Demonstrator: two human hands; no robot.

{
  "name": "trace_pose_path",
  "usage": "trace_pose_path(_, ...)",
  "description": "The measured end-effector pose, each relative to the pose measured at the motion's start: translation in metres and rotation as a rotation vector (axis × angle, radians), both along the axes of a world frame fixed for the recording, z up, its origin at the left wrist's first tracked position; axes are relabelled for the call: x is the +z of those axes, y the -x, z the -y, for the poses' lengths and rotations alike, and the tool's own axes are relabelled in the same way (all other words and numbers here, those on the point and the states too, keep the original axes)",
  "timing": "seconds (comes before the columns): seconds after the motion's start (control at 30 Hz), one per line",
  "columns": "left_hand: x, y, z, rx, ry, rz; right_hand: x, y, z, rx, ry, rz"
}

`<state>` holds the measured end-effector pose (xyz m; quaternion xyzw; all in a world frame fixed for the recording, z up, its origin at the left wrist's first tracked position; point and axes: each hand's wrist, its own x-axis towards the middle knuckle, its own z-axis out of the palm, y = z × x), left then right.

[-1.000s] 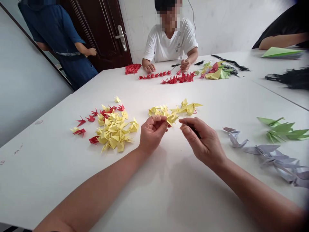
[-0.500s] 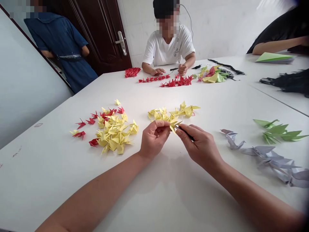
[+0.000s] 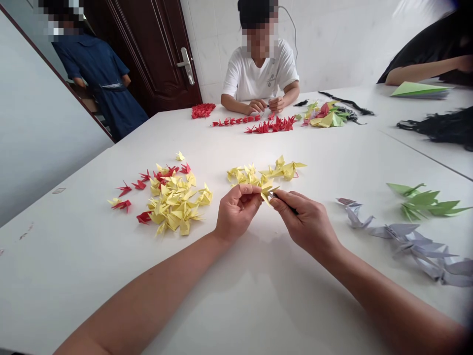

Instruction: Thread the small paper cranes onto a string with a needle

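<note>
- Since the earlier frame, the person's 2 hands have closed in on each other, and the standing person in a blue dress (image 3: 101, 84) has shifted further towards the dark wooden door (image 3: 155, 54).
- The left hand (image 3: 236, 212) pinches a yellow paper crane (image 3: 266, 193) between thumb and curled fingers.
- The right hand (image 3: 305, 227) pinches a thin black rod (image 3: 284, 201) between thumb and fingers, its tip at the crane.
- The crane sits between the 2 hands, above the middle of the white worktop (image 3: 84, 261), just in front of a loose row of yellow cranes (image 3: 266, 172).
- To the left lies a heap of yellow cranes (image 3: 175, 204) with red cranes (image 3: 144, 217) around its edge.
- To the right, towards the worktop's right edge, lie green cranes (image 3: 421, 204) and pale grey cranes (image 3: 410, 241).
- At the far edge, a seated person in a white T-shirt (image 3: 260, 74) has both hands together behind strings of red cranes (image 3: 268, 125).
</note>
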<state>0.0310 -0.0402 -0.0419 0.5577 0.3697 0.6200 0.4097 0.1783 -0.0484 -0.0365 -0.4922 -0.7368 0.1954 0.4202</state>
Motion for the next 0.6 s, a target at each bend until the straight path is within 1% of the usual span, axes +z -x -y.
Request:
trace_pose_path(0.13,0.0,0.0,0.0,0.01,0.016,-0.013,0.0,0.0,-0.001,0.01,0.0,-0.014)
trace_pose_path(0.27,0.001,0.006,-0.003,0.093,0.034,-0.052,0.004,-0.004,-0.004,0.021,0.005,0.0)
trace_pose_path(0.33,0.002,0.012,-0.008,0.158,0.035,-0.05,0.004,-0.006,-0.006,0.031,0.031,0.083)
trace_pose_path(0.4,0.003,0.019,-0.014,0.218,0.025,-0.024,0.002,-0.007,-0.008,0.025,0.076,0.225)
trace_pose_path(0.47,0.003,0.024,-0.018,0.256,0.014,0.002,-0.001,-0.006,-0.009,0.015,0.11,0.353)
trace_pose_path(0.5,0.003,0.026,-0.02,0.262,0.012,0.008,-0.002,-0.005,-0.009,0.017,0.118,0.378)
trace_pose_path(0.53,0.002,0.026,-0.02,0.259,0.012,0.008,-0.002,-0.003,-0.008,0.029,0.125,0.366)
trace_pose_path(0.6,0.002,0.025,-0.018,0.233,0.023,-0.004,0.0,-0.001,-0.004,0.071,0.128,0.243)
